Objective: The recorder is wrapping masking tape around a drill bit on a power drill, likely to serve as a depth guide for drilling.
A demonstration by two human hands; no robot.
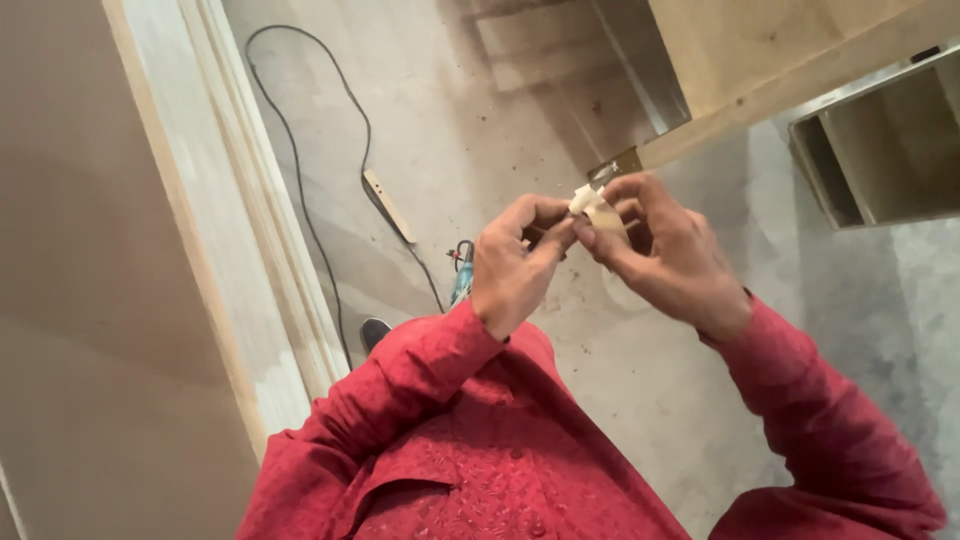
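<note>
Where the view starts at the left, a tall wooden panel [120,250] stands on edge, its pale side strip running down toward the red shirt [470,470]. Next, a black cable [300,190] loops over the concrete floor [480,120], passing a small pale wood offcut [388,205] and a blue-handled tool [461,275] lying beyond the left wrist. Left hand [515,265]: raised at chest height, thumb and forefinger pressed together on the near end of a small cream piece [592,207], possibly tape or a plastic fitting; too small to tell. Right hand [655,250]: fingers curled, tips pinching the same piece from the other side. The piece sits between both hands, well above the floor. Judgement: steady work here calls for fingertip pressure only, wrists close, piece held toward the light. Far right, an open plywood cabinet box [880,150] rests by the floor's right edge.
</note>
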